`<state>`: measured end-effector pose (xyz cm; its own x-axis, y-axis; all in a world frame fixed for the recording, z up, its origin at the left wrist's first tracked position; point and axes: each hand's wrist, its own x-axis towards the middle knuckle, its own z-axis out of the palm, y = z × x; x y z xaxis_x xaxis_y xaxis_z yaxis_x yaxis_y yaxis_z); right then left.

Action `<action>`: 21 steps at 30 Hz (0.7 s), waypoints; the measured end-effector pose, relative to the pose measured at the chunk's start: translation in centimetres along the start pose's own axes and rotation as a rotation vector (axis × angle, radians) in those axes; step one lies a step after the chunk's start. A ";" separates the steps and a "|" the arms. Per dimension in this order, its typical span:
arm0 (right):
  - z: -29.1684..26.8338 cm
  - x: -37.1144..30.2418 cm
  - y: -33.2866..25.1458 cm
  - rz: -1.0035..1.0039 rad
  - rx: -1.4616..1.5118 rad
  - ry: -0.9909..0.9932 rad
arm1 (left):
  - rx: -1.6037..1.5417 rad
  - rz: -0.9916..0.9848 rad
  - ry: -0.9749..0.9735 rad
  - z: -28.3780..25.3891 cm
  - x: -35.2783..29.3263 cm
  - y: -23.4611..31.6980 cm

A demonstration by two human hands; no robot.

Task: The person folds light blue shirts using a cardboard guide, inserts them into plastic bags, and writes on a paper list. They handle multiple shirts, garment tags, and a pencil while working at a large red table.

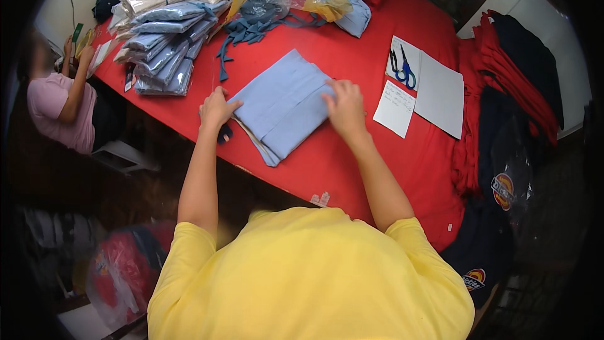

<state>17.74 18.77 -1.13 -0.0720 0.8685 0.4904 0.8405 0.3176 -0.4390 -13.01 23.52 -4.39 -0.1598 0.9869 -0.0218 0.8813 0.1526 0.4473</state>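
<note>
A light-blue folded garment (pixel 283 104) lies flat on the red-covered table in front of me, with a cream layer (pixel 253 141) showing beneath its near left edge. My left hand (pixel 217 112) grips the left corner, fingers bent and thumb against the cloth. At the opposite edge, my right hand (pixel 346 108) has its fingers curled over the right side of the fold. The undersides of both grips are hidden. Beside my left wrist, a small dark tag-like piece (pixel 224 133) rests at the table's edge.
Bagged folded garments (pixel 167 44) are piled at the far left, near dark blue fabric strips (pixel 248 28). Blue-handled scissors (pixel 406 72) and a handwritten paper (pixel 394 109) lie to the right. Red and navy garments (pixel 516 82) hang over the right side. A person in pink (pixel 61 110) sits at left.
</note>
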 end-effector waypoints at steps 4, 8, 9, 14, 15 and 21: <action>3.4 -9.0 -7.7 -0.307 -0.020 -0.247 | -0.059 0.135 0.102 1.4 -1.5 -2.0; 3.8 -9.9 -7.5 -0.347 -0.028 -0.284 | -0.181 0.046 0.004 0.5 -3.2 -2.2; 3.8 -9.9 -7.0 -0.366 -0.055 -0.286 | -0.209 0.048 -0.022 0.3 -3.7 -2.5; 2.3 -9.3 -4.0 -0.456 -0.106 -0.274 | -0.595 0.089 -0.377 -2.4 -4.8 -2.7; 0.8 -8.2 -4.0 -0.463 -0.078 -0.271 | -0.706 0.138 -0.398 -3.3 -4.9 -1.9; -10.8 3.9 -6.5 -0.479 0.248 0.098 | -1.246 0.576 -0.275 -12.6 -6.3 4.3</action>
<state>17.80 16.02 11.72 -0.3551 0.5688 0.7419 0.5734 0.7593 -0.3077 -13.79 17.30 8.90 0.3041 0.8948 0.3268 -0.2006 -0.2752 0.9402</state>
